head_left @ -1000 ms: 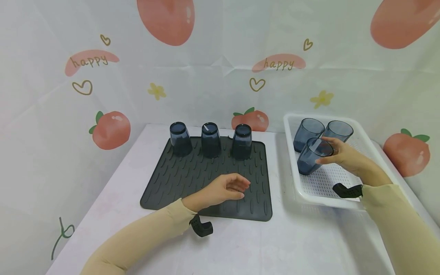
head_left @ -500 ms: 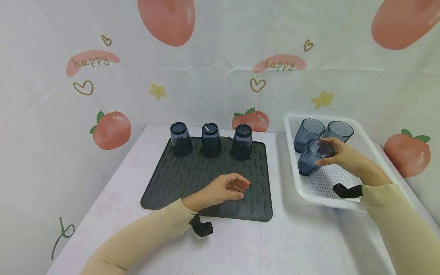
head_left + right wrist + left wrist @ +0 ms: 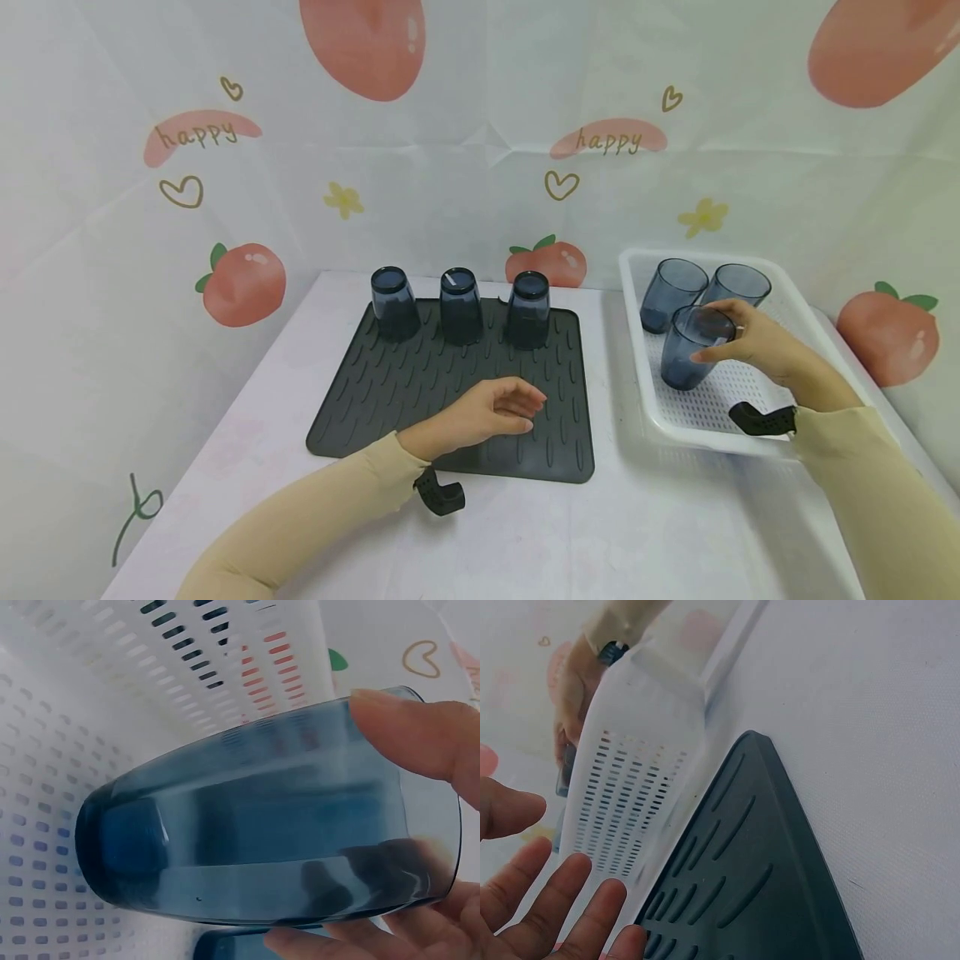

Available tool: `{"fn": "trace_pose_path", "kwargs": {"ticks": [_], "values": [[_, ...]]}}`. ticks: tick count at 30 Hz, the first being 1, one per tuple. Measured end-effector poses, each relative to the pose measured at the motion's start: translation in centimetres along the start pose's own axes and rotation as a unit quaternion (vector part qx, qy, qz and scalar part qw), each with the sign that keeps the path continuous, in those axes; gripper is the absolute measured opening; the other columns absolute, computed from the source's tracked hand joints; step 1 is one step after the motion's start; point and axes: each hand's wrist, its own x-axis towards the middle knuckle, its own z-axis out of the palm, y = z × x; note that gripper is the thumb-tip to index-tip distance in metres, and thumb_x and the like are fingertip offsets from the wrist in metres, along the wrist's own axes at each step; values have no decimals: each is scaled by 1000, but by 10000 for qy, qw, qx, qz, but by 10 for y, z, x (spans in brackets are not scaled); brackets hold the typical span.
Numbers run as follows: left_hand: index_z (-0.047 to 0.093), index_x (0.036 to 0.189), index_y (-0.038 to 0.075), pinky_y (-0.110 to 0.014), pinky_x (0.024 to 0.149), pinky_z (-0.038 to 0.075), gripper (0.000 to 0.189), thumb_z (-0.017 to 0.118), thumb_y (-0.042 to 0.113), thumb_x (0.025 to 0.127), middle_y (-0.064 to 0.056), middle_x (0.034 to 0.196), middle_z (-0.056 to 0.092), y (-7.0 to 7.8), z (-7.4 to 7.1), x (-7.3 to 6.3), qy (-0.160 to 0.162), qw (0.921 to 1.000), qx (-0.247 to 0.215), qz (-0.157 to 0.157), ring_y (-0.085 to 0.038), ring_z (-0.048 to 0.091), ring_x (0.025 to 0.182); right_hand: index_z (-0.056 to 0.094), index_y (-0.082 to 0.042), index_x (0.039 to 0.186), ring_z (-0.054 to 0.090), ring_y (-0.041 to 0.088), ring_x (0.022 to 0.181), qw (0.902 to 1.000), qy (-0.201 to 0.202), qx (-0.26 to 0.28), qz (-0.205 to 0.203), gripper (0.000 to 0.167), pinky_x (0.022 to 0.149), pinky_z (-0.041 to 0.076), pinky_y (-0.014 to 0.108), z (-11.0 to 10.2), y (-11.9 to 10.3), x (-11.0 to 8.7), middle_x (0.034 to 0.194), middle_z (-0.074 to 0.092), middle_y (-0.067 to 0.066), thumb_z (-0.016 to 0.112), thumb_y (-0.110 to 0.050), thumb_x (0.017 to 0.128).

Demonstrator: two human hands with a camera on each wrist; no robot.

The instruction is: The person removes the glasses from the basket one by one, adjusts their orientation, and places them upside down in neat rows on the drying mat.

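My right hand [image 3: 757, 342] grips a blue glass tumbler [image 3: 686, 354] near its rim, inside the white basket [image 3: 648, 408]. In the right wrist view the thumb lies on one side of this tumbler [image 3: 255, 825] and the fingers on the other. Two more tumblers, one at the back left [image 3: 670, 296] and one beside it [image 3: 738, 283], stand mouth up behind it. Over the black drying mat [image 3: 375, 400] my left hand [image 3: 483, 412] hovers with relaxed fingers and holds nothing. Three tumblers [image 3: 459, 308] stand upside down in a row along the mat's back edge.
The basket has perforated walls and a raised rim, and stands to the right of the mat on a white-covered table [image 3: 525, 542]. A printed backdrop [image 3: 450, 167] with peaches rises right behind the mat and basket.
My right hand has shifted the gripped tumbler slightly right and toward me, away from the basket's left wall, and it now stands straighter. The left hand has stayed in place.
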Motion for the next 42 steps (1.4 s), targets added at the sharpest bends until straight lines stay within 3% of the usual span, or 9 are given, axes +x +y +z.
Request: {"fn": "trace_pose_path", "kwargs": {"ticks": [4, 7, 10, 15, 18, 22, 29, 36, 42], "values": [[55, 129, 2, -25, 94, 50, 38, 64, 5, 92, -21, 130, 57, 0, 0, 0, 6, 10000, 12, 17, -32, 55, 120, 28, 7, 142, 37, 29, 126, 9996, 280, 18, -90, 81, 76, 37, 10, -2, -5, -5, 139, 39, 20, 77, -14, 81], [56, 128, 4, -25, 94, 50, 37, 64, 6, 92, -19, 129, 57, 0, -1, 0, 34, 10000, 71, 18, -28, 57, 119, 32, 4, 139, 42, 6, 112, 9984, 539, 114, -157, 75, 75, 39, 9, -5, -8, -8, 125, 48, -5, 77, -15, 82], [57, 128, 5, -25, 94, 50, 37, 64, 6, 92, -19, 130, 57, 1, -1, 0, 37, 9999, 115, 13, -25, 57, 118, 30, 0, 142, 41, 2, 111, 9975, 668, 220, -119, 76, 75, 41, 10, -6, -11, -11, 113, 45, -24, 77, -18, 84], [55, 129, 3, -25, 94, 50, 38, 64, 5, 92, -20, 130, 57, 2, 0, -1, 14, 10000, 78, 11, -26, 57, 119, 21, -8, 153, 35, 29, 131, 9970, 758, 130, 56, 90, 83, 40, 17, -9, -22, -15, 123, 44, -21, 76, -26, 85], [55, 130, 1, -24, 94, 50, 39, 64, 5, 92, -21, 130, 56, 3, 0, -1, -4, 10000, 30, -10, -28, 56, 119, 24, -13, 153, 46, 11, 119, 9961, 867, 113, 75, 87, 80, 40, 11, -10, -27, -19, 124, 43, -22, 76, -27, 85], [54, 130, 0, -24, 93, 50, 39, 64, 5, 92, -21, 130, 56, 3, 0, -1, -11, 10000, -29, -17, -30, 55, 120, 32, -19, 150, 44, -12, 99, 9943, 1041, 210, 60, 79, 74, 39, 5, -9, -34, -26, 120, 42, -27, 76, -28, 85], [55, 129, 2, -24, 94, 50, 39, 64, 5, 92, -20, 131, 56, 0, -1, 0, 3, 10000, -34, 2, -30, 55, 121, 39, -30, 141, 47, -14, 98, 9874, 1428, 683, -38, 67, 74, 43, 4, -5, -49, -36, 118, 44, -30, 76, -22, 85], [56, 129, 4, -24, 94, 50, 37, 64, 7, 93, -19, 131, 56, -3, -1, -1, 32, 10000, -92, -2, -32, 55, 121, 45, -23, 137, 59, -6, 97, 9576, 1737, 2207, -648, 66, 75, 47, 6, 6, -66, -49, 116, 58, -20, 75, -1, 82], [53, 131, -1, -25, 94, 50, 42, 64, 5, 92, -20, 132, 56, 1, -2, -3, 60, 10000, -72, 1, -31, 55, 121, 51, -13, 134, 64, 3, 99, 9021, 1811, 3638, -1448, 64, 73, 54, 13, 21, -78, -56, 123, 61, -7, 67, 17, 80]]}}
